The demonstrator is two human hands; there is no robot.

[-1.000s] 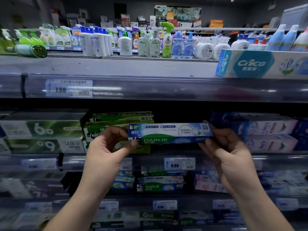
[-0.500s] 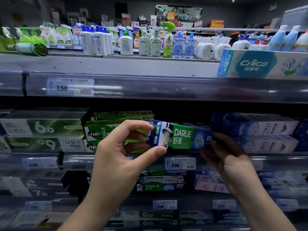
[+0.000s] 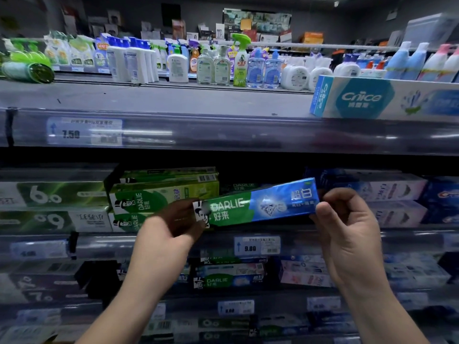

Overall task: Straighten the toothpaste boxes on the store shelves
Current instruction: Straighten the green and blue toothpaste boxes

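Observation:
A green-and-blue Darlie toothpaste box [image 3: 255,203] hangs in front of the middle shelf, front face towards me, right end tilted slightly up. My left hand [image 3: 171,227] grips its left end from behind and below. My right hand [image 3: 345,227] pinches its right end. Behind it lies a gap on the shelf, with stacked green Darlie boxes [image 3: 161,194] to the left and blue-white boxes [image 3: 387,194] to the right.
The top shelf [image 3: 149,100] carries a Cnice toothpaste box [image 3: 382,99] at right and rows of bottles [image 3: 216,65] at the back. Price-tag rails [image 3: 257,245] front each shelf. Lower shelves hold more Darlie boxes [image 3: 228,279] and other toothpaste boxes.
The box has been turned from back face to front face towards me, swung end-on in between, and now lies lengthwise again, closer to the shelf gap. Both hands stayed on it.

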